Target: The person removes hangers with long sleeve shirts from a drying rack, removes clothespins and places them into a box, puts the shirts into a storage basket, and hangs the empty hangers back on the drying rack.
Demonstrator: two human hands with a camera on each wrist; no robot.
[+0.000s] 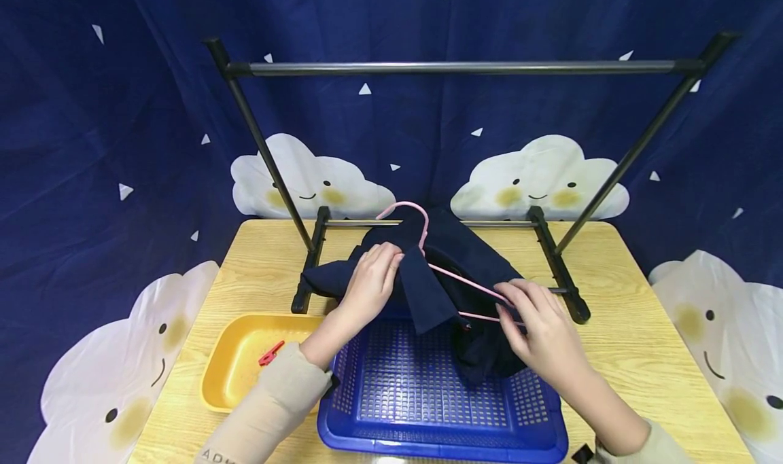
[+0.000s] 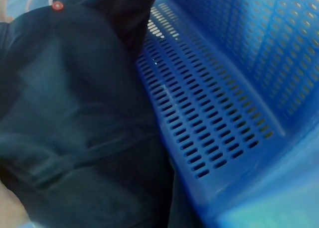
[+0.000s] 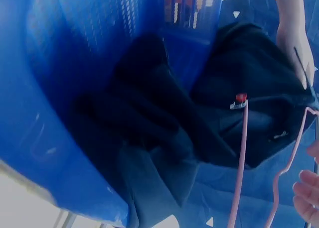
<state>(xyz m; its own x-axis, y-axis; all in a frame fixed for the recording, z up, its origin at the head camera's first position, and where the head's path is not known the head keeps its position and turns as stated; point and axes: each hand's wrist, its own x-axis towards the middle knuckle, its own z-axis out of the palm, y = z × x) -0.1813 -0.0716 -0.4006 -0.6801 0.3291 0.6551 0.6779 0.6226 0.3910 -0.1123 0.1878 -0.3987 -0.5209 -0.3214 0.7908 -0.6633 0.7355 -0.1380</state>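
Observation:
A dark navy shirt [image 1: 483, 246] with a small red button [image 3: 241, 97] lies bunched over the back of the blue basket [image 1: 440, 447]. My left hand [image 1: 372, 277] grips its cloth just left of the hanger's neck, beside a hanging collar flap [image 1: 422, 294]. The pink hanger [image 1: 412, 204] has its hook up and to the left, with its lower part partly inside the shirt. My right hand [image 1: 541, 328] pinches the hanger's right end between thumb and fingers. Shirt cloth [image 2: 84, 113] fills much of the left wrist view and hangs into the basket.
Behind the basket stands a rack with a metal top bar [image 1: 459, 68] and black side posts. A yellow tray [image 1: 229, 382] on the left holds a red clothespin [image 1: 271, 353]. Everything stands on a wooden table [image 1: 648, 328] before a dark blue curtain [image 1: 391, 15].

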